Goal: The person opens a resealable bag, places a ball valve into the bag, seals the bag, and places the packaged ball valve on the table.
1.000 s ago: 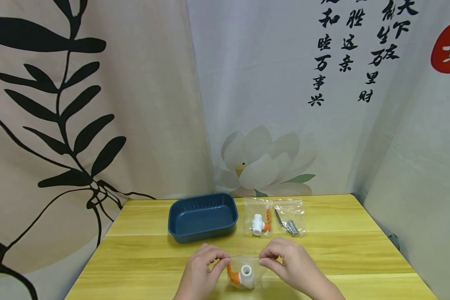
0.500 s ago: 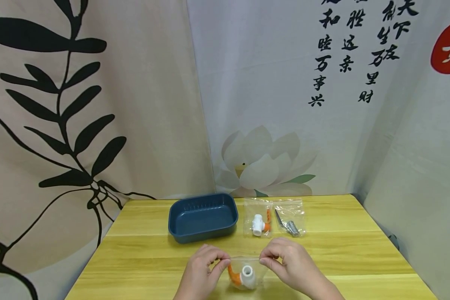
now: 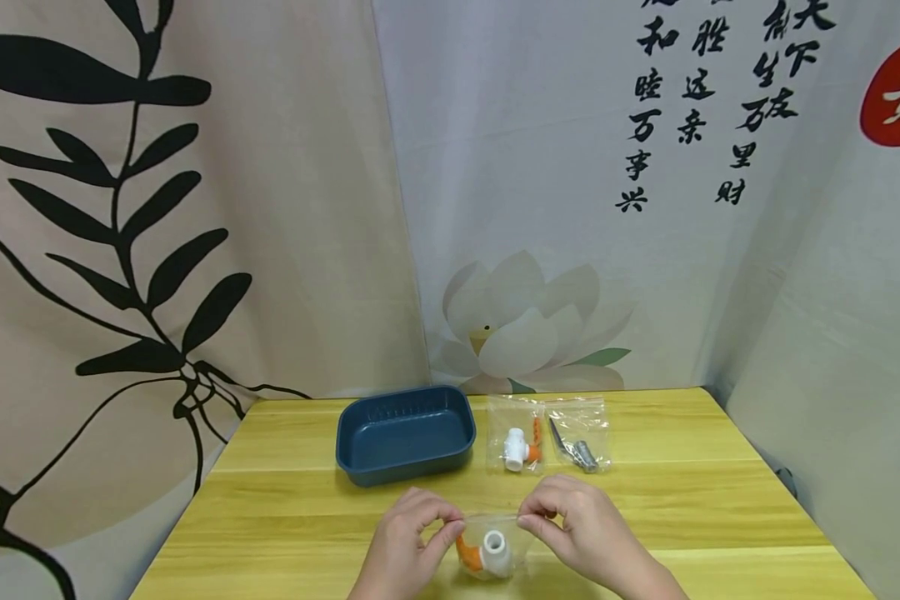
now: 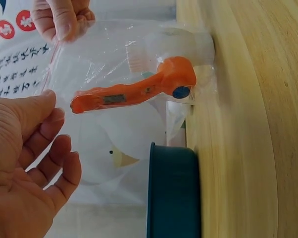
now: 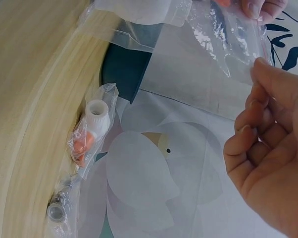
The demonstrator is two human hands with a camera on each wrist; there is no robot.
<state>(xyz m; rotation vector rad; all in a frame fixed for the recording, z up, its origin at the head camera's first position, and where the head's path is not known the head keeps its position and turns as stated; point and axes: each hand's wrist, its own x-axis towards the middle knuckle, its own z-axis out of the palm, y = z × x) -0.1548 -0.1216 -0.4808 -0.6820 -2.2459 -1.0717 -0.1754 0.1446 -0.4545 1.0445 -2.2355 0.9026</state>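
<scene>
My left hand [image 3: 408, 542] pinches the upper left corner of a clear zip bag [image 3: 523, 542] between thumb and index finger. At the opposite top corner, my right hand [image 3: 588, 533] pinches the bag in the same way. Inside lies a white plastic valve [image 3: 497, 557], its round opening facing up, with an orange lever handle [image 4: 124, 95]. The bag stands upright low over the table, near its front edge. In the left wrist view a reddish seal line runs along the bag's mouth; whether the seal is parted I cannot tell.
A dark blue plastic basin [image 3: 405, 477] sits behind the hands to the left. Right of it lie a bag with a white and orange valve [image 3: 517, 450] and a bag with grey metal parts [image 3: 583, 454]. A printed curtain [image 3: 330, 208] hangs behind the wooden table [image 3: 270, 517].
My left fingertips have shifted slightly to the right along the bag's top edge. The right hand stays in place, and both still hold the bag.
</scene>
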